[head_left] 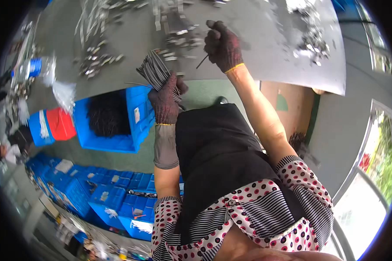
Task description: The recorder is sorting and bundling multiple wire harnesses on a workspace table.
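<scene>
Grey rod bundle (153,69) juts from left grip (164,99) clenched round it; right grip (224,47) pinches thin rod (201,61).

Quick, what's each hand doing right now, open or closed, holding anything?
Left hand: closed around a bundle of thin grey rods.
Right hand: closed on a thin dark rod.

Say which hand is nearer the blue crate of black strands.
Left hand, just beside the blue crate in view; the right hand is farther off, over the grey table.
</scene>
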Demonstrator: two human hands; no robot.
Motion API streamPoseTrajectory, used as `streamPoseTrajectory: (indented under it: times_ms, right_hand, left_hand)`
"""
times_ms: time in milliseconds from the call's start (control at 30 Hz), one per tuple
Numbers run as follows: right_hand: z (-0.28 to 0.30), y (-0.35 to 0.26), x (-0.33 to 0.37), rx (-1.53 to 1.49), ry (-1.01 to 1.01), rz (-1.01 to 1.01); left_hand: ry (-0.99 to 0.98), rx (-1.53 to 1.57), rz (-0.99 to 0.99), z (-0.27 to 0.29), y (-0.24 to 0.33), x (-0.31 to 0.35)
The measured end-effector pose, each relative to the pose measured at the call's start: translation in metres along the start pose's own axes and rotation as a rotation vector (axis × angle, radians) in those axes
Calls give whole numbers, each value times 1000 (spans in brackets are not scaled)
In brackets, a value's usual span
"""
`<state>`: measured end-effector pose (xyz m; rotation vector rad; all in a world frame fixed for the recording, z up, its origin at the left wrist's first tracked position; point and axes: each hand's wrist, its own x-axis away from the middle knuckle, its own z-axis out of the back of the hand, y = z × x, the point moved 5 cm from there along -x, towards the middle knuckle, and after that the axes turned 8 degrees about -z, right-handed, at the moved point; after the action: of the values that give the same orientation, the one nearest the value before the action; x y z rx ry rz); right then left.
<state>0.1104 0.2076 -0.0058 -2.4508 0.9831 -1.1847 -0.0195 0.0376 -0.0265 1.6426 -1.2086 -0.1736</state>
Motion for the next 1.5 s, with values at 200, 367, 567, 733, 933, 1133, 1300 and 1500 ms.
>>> streamPoseTrajectory:
  times_ms: [200,367,567,733,933,1133,1300,1500]
  right_hand:
    - [112,-73,93,1198,311,904]
    - [193,-91,129,802,365,816]
    - [292,-139,150,454,339,468]
    - [376,-245,166,1135,1245,976]
    - [401,-307,126,1263,1404,324]
    - [407,-314,115,1378,1327,58]
    - [420,-286,133,1395,1228,182]
    - [402,-190,214,393,690,409]
  left_hand:
    - [-107,-602,48,-162,-84,50]
    - [-381,-614,136,-206,-148,71]
    - [-664,-341,714,-216,-181,104]
    - [-752,-173,863,-216,-194,119]
    - [-1009,-577,812,-249,-195,83]
    - [-884,-467,902,-274,-234,52]
    - [-939,-608,644,-340,-277,16]
    - [-653,-403,794,-393,-332,23]
